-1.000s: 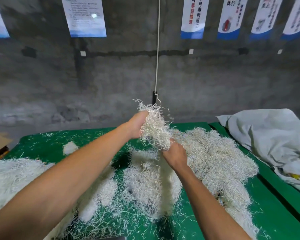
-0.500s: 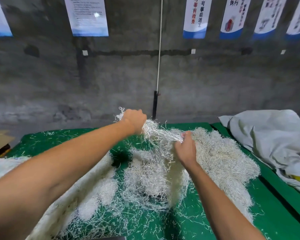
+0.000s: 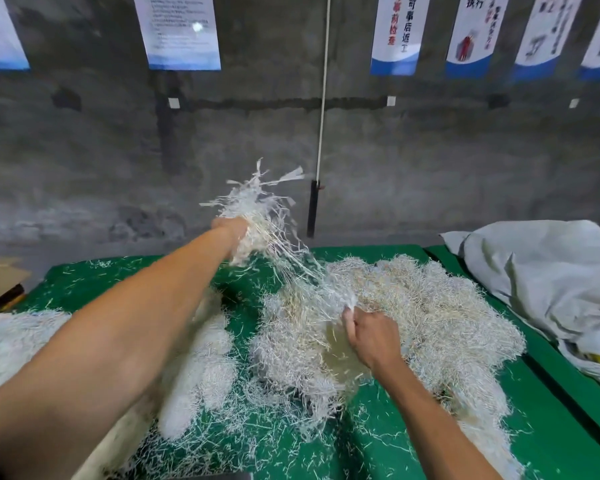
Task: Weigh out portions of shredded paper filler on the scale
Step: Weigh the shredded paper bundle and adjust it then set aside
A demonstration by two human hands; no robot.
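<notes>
A big heap of white shredded paper filler (image 3: 430,317) lies on the green table (image 3: 395,445). My left hand (image 3: 234,228) is raised above the table's far side and grips a tuft of shredded paper (image 3: 253,206) whose strands stick up and trail down to the heap. My right hand (image 3: 371,336) is lower, at the heap's near side, and pinches the other end of those strands (image 3: 347,301). The strands stretch taut between both hands. No scale shows in this view.
Smaller clumps of filler (image 3: 201,368) lie under my left forearm and another pile (image 3: 11,337) at the left edge. A crumpled grey sack (image 3: 548,282) lies at the right. A concrete wall with posters and a hanging cord (image 3: 321,133) stands behind.
My hands have pulled apart: the left rose and moved left with its tuft, the right dropped toward the heap, stretching the strands between them.
</notes>
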